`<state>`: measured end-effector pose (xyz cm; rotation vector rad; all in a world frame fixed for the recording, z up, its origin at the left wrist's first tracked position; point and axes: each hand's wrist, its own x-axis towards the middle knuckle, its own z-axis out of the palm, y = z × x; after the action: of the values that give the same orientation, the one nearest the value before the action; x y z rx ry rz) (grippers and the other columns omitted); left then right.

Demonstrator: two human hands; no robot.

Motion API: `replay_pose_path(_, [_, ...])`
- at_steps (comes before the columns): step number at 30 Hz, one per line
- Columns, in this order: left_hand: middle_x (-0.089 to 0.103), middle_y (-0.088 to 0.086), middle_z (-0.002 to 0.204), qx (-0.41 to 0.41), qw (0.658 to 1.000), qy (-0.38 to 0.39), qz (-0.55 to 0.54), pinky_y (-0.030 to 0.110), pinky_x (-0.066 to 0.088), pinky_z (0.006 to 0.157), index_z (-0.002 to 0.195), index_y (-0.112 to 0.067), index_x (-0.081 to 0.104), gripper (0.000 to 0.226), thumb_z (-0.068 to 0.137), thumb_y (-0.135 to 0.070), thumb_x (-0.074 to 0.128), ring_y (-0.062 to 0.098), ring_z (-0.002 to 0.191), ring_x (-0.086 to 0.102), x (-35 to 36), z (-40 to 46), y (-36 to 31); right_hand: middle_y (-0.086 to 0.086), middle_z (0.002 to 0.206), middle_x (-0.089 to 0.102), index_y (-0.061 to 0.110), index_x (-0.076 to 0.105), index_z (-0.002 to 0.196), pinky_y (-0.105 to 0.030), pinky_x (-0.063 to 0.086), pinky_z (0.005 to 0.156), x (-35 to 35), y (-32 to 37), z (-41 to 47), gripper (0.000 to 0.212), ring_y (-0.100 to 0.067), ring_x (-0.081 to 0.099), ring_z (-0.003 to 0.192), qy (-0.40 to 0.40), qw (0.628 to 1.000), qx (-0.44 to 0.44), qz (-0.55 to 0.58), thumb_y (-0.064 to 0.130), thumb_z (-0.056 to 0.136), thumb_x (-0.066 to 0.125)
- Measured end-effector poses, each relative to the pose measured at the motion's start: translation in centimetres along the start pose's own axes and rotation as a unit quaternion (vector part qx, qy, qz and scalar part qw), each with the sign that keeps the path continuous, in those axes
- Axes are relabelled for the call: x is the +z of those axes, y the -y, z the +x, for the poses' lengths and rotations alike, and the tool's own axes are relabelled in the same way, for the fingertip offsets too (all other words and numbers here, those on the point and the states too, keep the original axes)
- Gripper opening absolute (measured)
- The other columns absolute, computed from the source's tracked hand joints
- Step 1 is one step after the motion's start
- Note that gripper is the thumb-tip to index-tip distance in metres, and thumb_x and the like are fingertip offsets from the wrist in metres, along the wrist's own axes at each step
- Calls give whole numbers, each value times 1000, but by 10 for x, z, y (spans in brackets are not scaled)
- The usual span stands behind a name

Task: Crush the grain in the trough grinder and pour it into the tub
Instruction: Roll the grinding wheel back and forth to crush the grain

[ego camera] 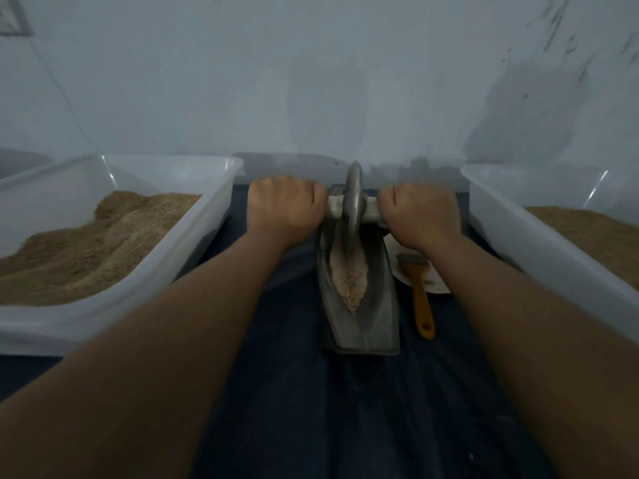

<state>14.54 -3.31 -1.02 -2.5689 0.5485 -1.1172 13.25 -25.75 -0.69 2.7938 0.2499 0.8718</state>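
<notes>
A grey metal trough grinder (371, 319) lies lengthwise on the dark cloth in front of me. Pale crushed grain (350, 278) fills its groove. A metal wheel (353, 205) stands upright in the far end of the trough on a crosswise handle. My left hand (283, 207) grips the handle's left end and my right hand (420, 216) grips its right end. A white plastic tub (179, 250) with brown ground grain stands to the left. A second white tub (539, 250) with grain stands to the right.
A yellow-handled brush (420, 299) lies right of the trough, its bristle end on a white plate (435, 286). A pale wall rises close behind the tubs. Dark blue cloth (311, 409) covers the surface between my forearms.
</notes>
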Motion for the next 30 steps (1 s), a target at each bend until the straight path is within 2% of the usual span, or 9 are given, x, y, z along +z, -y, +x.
replay_pose_path(2, [59, 9, 75, 15, 1000, 17, -7, 32, 30, 59, 79, -17, 46, 21, 96, -9, 36, 23, 62, 46, 6, 10, 0, -2, 71, 43, 12, 36, 78, -31, 30, 50, 5, -2, 5, 22, -20, 41, 59, 14, 1000, 14, 21, 18, 99, 41])
replay_pose_path(4, [54, 8, 66, -2, 1000, 1, -21, 31, 28, 58, 73, -18, 42, 23, 92, -8, 35, 19, 57, 39, 3, 9, -3, -1, 69, 42, 15, 37, 75, -34, 30, 51, 7, -2, 1, 25, -18, 37, 56, 13, 998, 47, 39, 19, 99, 40])
replay_pose_path(7, [40, 2, 54, -21, 997, -53, -44, 30, 27, 55, 63, -15, 47, 31, 91, -10, 34, 17, 48, 32, -6, -4, -6, 0, 65, 38, 16, 38, 76, -33, 37, 52, 3, 5, -16, 21, -23, 44, 56, -23, 999, 23, 29, 16, 97, 39])
replay_pose_path(10, [52, 1, 61, -108, 985, -57, -122, 40, 35, 60, 69, -20, 49, 32, 99, -23, 37, 24, 53, 42, -12, -33, -12, 2, 56, 38, 18, 41, 67, -31, 27, 50, -11, 14, -34, 36, -24, 39, 49, -108, 992, 29, 56, 24, 99, 27])
replay_pose_path(12, [49, -3, 65, -133, 977, -62, -156, 43, 36, 65, 73, -21, 45, 31, 102, -27, 34, 25, 57, 44, -20, -53, -16, 2, 55, 38, 19, 42, 63, -30, 21, 50, -21, 19, -49, 39, -22, 35, 46, -175, 981, 20, 85, 26, 101, 33])
replay_pose_path(19, [44, -4, 60, -84, 975, -133, -155, 43, 33, 61, 71, -21, 40, 32, 103, -23, 38, 23, 53, 37, -34, -72, -13, 7, 56, 37, 22, 41, 67, -26, 8, 50, -32, 15, -73, 36, -17, 31, 45, -203, 974, -3, 96, 28, 101, 34])
replay_pose_path(24, [48, 1, 54, -118, 984, -74, -110, 35, 29, 57, 66, -19, 47, 31, 95, -19, 36, 23, 47, 37, -8, -41, -12, 2, 51, 35, 20, 39, 56, -26, 16, 50, -13, 16, -40, 46, -23, 33, 44, -167, 984, 45, 53, 30, 100, 27])
replay_pose_path(27, [53, 9, 56, -53, 997, -50, -24, 29, 34, 55, 68, -12, 51, 24, 86, -6, 38, 21, 47, 46, 8, -21, -8, 2, 56, 38, 22, 44, 62, -35, 31, 54, -2, 13, -7, 44, -23, 42, 54, -96, 993, 60, 41, 38, 98, 24])
replay_pose_path(30, [52, 9, 55, -25, 997, -68, -12, 26, 36, 53, 65, -12, 47, 28, 84, -5, 29, 20, 47, 49, 11, -1, -5, 4, 61, 41, 23, 47, 70, -36, 34, 62, 8, 8, 11, 44, -23, 45, 62, -67, 993, 76, 62, 44, 97, 19])
